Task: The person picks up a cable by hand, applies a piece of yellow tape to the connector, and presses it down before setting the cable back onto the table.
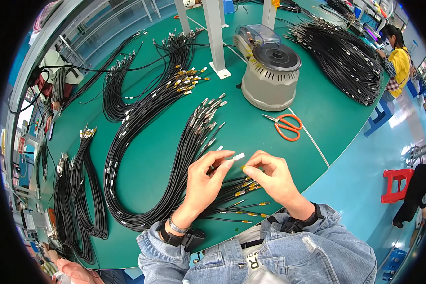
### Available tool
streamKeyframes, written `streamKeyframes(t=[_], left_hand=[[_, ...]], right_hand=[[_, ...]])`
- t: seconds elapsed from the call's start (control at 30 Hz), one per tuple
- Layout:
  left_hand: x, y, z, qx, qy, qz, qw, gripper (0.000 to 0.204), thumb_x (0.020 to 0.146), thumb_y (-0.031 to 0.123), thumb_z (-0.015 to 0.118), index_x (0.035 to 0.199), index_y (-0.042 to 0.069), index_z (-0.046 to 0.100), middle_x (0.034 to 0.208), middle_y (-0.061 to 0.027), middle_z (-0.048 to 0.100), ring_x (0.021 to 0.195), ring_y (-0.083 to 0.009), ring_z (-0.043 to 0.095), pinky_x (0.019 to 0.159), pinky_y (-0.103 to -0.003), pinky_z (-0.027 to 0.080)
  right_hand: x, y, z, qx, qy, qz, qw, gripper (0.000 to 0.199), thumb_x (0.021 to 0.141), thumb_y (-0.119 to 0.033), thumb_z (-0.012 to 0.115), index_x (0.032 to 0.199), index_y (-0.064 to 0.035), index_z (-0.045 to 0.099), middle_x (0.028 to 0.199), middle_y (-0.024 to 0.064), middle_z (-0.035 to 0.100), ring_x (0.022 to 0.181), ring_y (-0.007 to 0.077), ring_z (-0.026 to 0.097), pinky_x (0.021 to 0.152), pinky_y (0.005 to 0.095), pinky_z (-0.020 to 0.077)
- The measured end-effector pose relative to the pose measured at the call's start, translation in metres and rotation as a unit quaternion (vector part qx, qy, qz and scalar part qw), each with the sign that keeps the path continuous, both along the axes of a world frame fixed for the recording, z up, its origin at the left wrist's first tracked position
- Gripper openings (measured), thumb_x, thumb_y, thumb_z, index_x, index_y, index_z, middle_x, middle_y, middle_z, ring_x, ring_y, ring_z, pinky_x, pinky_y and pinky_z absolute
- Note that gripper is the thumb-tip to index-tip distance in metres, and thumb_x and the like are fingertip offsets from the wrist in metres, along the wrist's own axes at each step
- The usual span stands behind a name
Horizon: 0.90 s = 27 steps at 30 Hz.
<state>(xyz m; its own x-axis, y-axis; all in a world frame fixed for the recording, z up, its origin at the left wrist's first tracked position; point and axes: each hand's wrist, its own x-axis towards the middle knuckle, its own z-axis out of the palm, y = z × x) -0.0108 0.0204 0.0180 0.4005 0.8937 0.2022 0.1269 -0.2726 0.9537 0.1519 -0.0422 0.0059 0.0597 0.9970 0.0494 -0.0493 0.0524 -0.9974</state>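
My left hand (204, 182) is closed in a pinch on a cable end, with its white connector (239, 156) sticking out past the fingertips. Facing it, my right hand (275, 179) pinches a small yellow piece of tape (244, 167), mostly covered by the fingers. The two sets of fingertips are close together but apart. Beneath my hands lie black cables with yellow-wrapped ends (241, 192). A thick bundle of black cables (142, 208) curves round to the left, its loose silvery ends beyond my left hand.
Orange-handled scissors (288, 128) lie beyond my right hand, near a grey round tape dispenser (270, 85). More cable bundles (341, 61) cover the far right and left of the green table (317, 118). A white metal post (215, 42) rises mid-table. Other people work around it; a red stool (396, 186) stands right.
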Motion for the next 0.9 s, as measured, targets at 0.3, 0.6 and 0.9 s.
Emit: streamKeyframes(t=[0.3, 0.6, 0.9], left_hand=[[0.007, -0.009, 0.0, 0.207, 0.056, 0.04, 0.976, 0.015, 0.074, -0.003, 0.066, 0.089, 0.0, 0.064, 0.069, -0.0054, 0.058, 0.053, -0.0081, 0.05, 0.045, -0.02, 0.037], [0.007, -0.011, -0.003, 0.224, 0.056, 0.048, 0.972, 0.017, 0.073, -0.004, 0.068, 0.089, 0.001, 0.064, 0.07, -0.0045, 0.058, 0.05, -0.0071, 0.048, 0.043, -0.02, 0.035], [0.007, -0.01, -0.005, 0.232, 0.059, 0.046, 0.97, 0.018, 0.073, -0.004, 0.068, 0.089, 0.002, 0.063, 0.07, -0.0038, 0.058, 0.05, -0.0057, 0.047, 0.042, -0.018, 0.035]], right_hand=[[-0.021, 0.002, 0.0, 0.013, 0.095, -0.081, 0.992, 0.008, 0.081, -0.005, 0.063, 0.083, 0.0026, 0.062, 0.082, 0.0036, 0.057, 0.075, 0.0091, 0.051, 0.068, 0.0228, 0.0406], [-0.022, 0.004, 0.001, -0.003, 0.119, -0.089, 0.989, 0.007, 0.081, -0.005, 0.063, 0.082, 0.0011, 0.061, 0.08, 0.0022, 0.057, 0.073, 0.0078, 0.051, 0.068, 0.022, 0.0406], [-0.022, 0.005, -0.001, -0.008, 0.107, -0.083, 0.991, 0.007, 0.081, -0.005, 0.061, 0.079, 0.0001, 0.058, 0.077, 0.0008, 0.058, 0.073, 0.007, 0.051, 0.068, 0.0222, 0.0406]])
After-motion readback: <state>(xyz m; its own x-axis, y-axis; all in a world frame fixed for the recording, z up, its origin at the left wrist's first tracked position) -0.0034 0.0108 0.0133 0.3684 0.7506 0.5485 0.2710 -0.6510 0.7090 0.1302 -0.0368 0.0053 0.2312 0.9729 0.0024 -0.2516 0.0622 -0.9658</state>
